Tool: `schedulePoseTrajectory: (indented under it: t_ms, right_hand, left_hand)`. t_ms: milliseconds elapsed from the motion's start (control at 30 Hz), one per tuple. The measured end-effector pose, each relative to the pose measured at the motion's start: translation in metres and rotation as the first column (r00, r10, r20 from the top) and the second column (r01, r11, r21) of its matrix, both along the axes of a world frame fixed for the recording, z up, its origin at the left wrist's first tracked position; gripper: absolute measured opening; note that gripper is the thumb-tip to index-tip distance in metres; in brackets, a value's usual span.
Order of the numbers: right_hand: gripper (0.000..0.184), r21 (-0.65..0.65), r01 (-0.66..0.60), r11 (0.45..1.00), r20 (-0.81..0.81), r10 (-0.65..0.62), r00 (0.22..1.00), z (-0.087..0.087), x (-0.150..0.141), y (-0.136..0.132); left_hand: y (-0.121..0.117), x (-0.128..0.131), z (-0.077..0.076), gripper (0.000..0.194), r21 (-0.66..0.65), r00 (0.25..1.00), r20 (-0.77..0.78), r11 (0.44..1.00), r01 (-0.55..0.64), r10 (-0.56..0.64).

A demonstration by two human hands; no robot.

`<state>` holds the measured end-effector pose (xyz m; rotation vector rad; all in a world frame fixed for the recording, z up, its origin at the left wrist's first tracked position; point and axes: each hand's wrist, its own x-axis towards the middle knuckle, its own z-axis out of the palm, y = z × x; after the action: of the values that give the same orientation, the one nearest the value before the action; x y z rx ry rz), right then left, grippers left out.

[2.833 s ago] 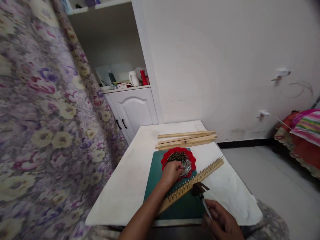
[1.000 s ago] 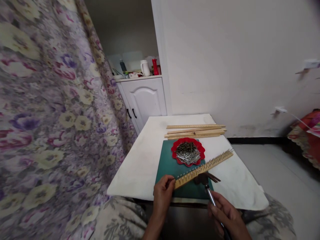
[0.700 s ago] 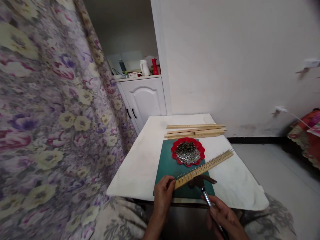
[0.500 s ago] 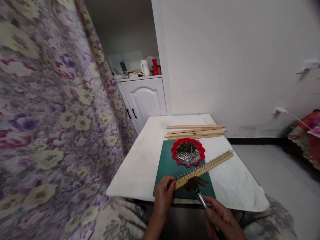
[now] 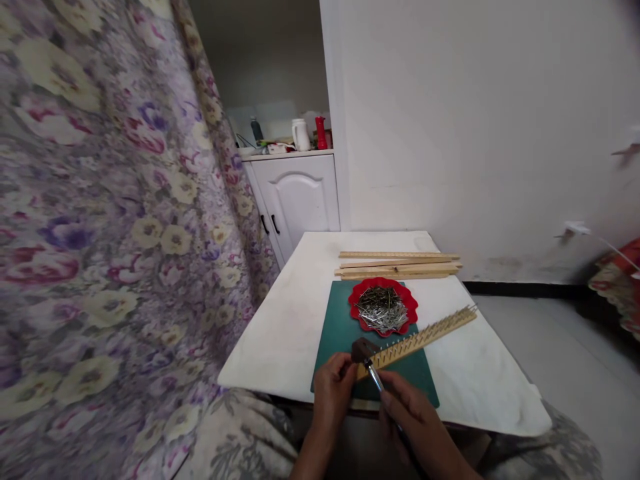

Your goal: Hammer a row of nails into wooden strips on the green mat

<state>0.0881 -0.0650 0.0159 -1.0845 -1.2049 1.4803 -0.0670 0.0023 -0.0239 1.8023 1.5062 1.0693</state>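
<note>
My right hand point(image 5: 413, 413) is wrapped round a hammer point(image 5: 374, 375) with a dark claw head and a shiny metal shaft. The hammer head hangs right at the left end of a wooden strip point(image 5: 425, 337) studded with rows of upright nails. There, the fingers of my left hand point(image 5: 334, 387) are pinched together on a nail, mostly hidden by the fingers and the hammer head. The strip lies slantwise across a green mat point(image 5: 331, 330). Behind it, a red scalloped bowl point(image 5: 354, 293) holds a heap of loose nails point(image 5: 383, 310), some dark bronze, some silver.
Several wooden strips point(image 5: 400, 272) lie side by side at the back of the white-covered table point(image 5: 270, 333). A floral curtain point(image 5: 125, 267) hangs at the left. Beyond the table stand a white cabinet point(image 5: 303, 207) and a plain wall point(image 5: 450, 133).
My left hand has come from the bowl to the strip's left end and pinches there. The hammer has swung left from beside the strip to my left fingertips. The view has shifted slightly.
</note>
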Motion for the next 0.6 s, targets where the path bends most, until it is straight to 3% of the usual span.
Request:
schedulePoseTrajectory:
  t_ms: [300,467,600]
  right_hand:
    - [0.049,0.046,0.004,0.999,0.083,-0.008,0.996,-0.009,-0.003,0.001]
    - [0.048,0.049,-0.013,0.999,0.080,0.009,0.997,0.000,-0.001,-0.003]
    - [0.047,0.000,0.057,0.998,-0.001,-0.057,0.998,0.007,0.005,-0.008]
  left_hand:
    - [0.000,0.000,-0.001,0.018,-0.015,1.000,0.009,1.000,-0.004,0.005]
    - [0.000,0.000,-0.002,0.018,0.009,1.000,-0.006,1.000,-0.005,0.005]
    - [0.000,0.000,-0.002,0.016,0.009,1.000,-0.023,1.000,-0.009,0.009]
